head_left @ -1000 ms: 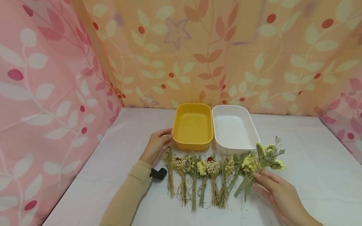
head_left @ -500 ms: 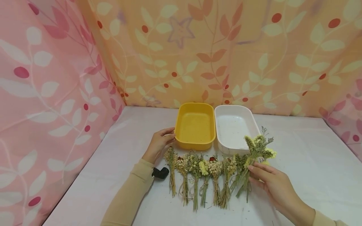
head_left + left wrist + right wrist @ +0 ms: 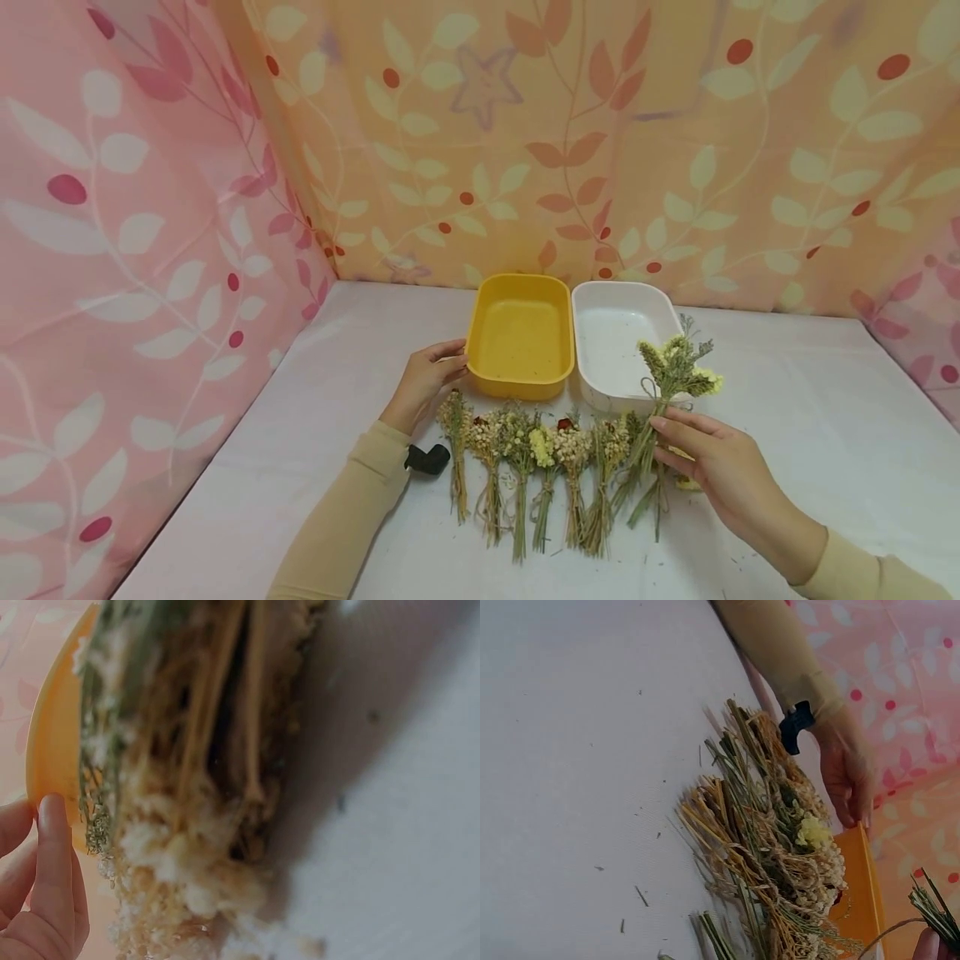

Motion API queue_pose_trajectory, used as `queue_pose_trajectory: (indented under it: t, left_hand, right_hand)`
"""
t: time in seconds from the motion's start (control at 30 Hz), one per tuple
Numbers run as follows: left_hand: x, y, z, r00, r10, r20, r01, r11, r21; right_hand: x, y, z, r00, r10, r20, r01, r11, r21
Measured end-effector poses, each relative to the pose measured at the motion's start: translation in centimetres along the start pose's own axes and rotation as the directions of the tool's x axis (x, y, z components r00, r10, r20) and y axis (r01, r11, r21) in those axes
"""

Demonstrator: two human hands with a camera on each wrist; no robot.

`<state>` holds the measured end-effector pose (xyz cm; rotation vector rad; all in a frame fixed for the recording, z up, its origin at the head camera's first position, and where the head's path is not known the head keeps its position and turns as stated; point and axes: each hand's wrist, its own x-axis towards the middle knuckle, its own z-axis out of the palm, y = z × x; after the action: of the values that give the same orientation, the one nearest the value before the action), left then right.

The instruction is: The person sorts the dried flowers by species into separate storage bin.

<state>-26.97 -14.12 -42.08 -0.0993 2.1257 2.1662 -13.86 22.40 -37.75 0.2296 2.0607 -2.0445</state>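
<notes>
- Right hand (image 3: 723, 471): thumb and fingers pinch the stems of a yellow-flowered bouquet (image 3: 675, 371), flower heads up, before the white container's (image 3: 600, 380) near right corner.
- Left hand (image 3: 426, 379): fingers extended, tips touching the yellow container's (image 3: 522, 389) left side; forearm angled inward.
- Right fingertips partly hidden by stems; cut off in the right wrist view. Left wrist view: nearest flowers blurred.
- Bouquet row (image 3: 525, 454) lies on a white cloth (image 3: 375, 333), stem scraps scattered.
- Leaf-patterned drapes, orange (image 3: 420, 158) behind, pink (image 3: 150, 250) at left.
</notes>
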Motion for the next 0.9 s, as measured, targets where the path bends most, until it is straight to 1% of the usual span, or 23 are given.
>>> queue_pose_trajectory:
  t: [0.1, 0.17, 0.33, 0.47, 0.6, 0.7, 0.9]
  left_hand:
    - [0.1, 0.0, 0.0, 1.0, 0.002, -0.007, -0.002, 1.0, -0.011]
    - [0.2, 0.0, 0.0, 1.0, 0.003, -0.009, -0.003, 1.0, -0.013]
    - [0.2, -0.1, 0.0, 1.0, -0.006, -0.007, 0.006, 1.0, -0.007]
    - [0.2, -0.3, 0.0, 1.0, 0.004, -0.006, -0.004, 1.0, -0.005]
    - [0.1, -0.3, -0.1, 1.0, 0.017, -0.002, -0.017, 1.0, -0.008]
    - [0.1, -0.2, -0.1, 1.0, 0.014, -0.006, -0.014, 1.0, -0.013]
    - [0.1, -0.2, 0.0, 1.0, 0.0, -0.008, 0.0, 1.0, -0.028]
  right_hand:
    - [0.3, -0.4, -0.1, 1.0, -0.021, 0.009, 0.021, 1.0, 0.016]
    - [0.5, -0.7, -0.1, 1.0, -0.021, 0.014, 0.021, 1.0, 0.017]
    - [1.0, -1.1, 0.4, 1.0, 0.006, 0.021, -0.006, 1.0, -0.022]
    - [1.5, -1.3, 0.9, 1.0, 0.021, 0.021, -0.02, 0.999, -0.047]
    - [1.9, -1.6, 1.3, 0.999, 0.005, 0.046, -0.002, 0.998, -0.069]
    - [2.3, -1.9, 1.6, 0.998, -0.013, 0.061, 0.017, 0.998, -0.064]
    - [2.9, -2.3, 2.2, 0.998, -0.035, 0.059, 0.037, 0.998, -0.042]
